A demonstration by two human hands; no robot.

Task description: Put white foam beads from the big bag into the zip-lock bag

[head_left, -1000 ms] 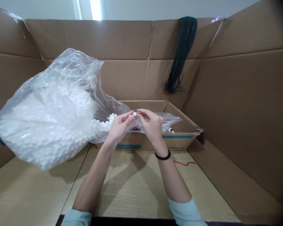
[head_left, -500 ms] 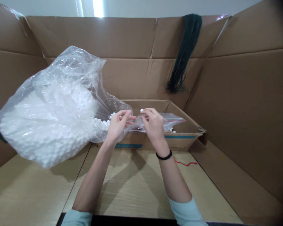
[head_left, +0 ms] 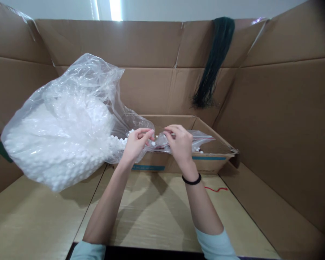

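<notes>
My left hand (head_left: 137, 144) and my right hand (head_left: 180, 144) meet fingertip to fingertip over a small open cardboard box (head_left: 178, 160). A small white foam ball (head_left: 153, 143) sits at my left fingertips, pinched there as far as I can tell. My right thumb and fingers are pressed together; what they hold is too small to make out. To the left, a large clear plastic bag (head_left: 62, 133) full of white foam balls lies with its mouth spilling balls toward the box. A small clear zip bag (head_left: 202, 137) with a red stripe lies on the box behind my right hand.
Tall cardboard walls (head_left: 281, 119) enclose the cardboard floor (head_left: 151, 213) on three sides. A bundle of dark green threads (head_left: 213, 61) hangs over the back wall. A piece of red thread (head_left: 215, 189) lies on the floor right of my wrist, which wears a black band (head_left: 191, 180).
The white ball passed from my left fingers to my right, then dropped back down to my left fingertips. Both hands have sunk slightly toward the box.
</notes>
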